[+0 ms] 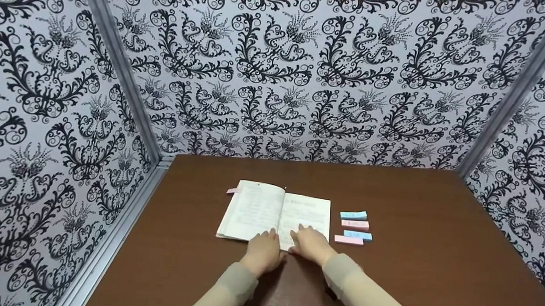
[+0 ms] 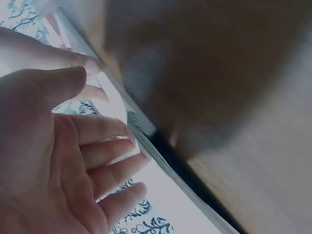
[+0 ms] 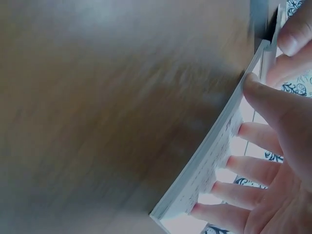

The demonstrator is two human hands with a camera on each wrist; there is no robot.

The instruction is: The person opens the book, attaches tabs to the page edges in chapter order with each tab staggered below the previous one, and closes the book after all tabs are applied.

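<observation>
An open book lies on the brown table, its pages printed with text. My left hand rests at the lower edge of the left page, close to the spine. On the lower part of the right page, my right hand presses with spread fingers. The left wrist view has the left hand with loosely extended fingers touching the book. In the right wrist view, the right hand's thumb touches the book's lower edge while the fingertips touch the page. A pink tab sticks out from the book's left side.
Right of the book lie several small sticky-note strips: a blue one, a pink one, another blue one and another pink one. Patterned walls with grey metal posts enclose the table.
</observation>
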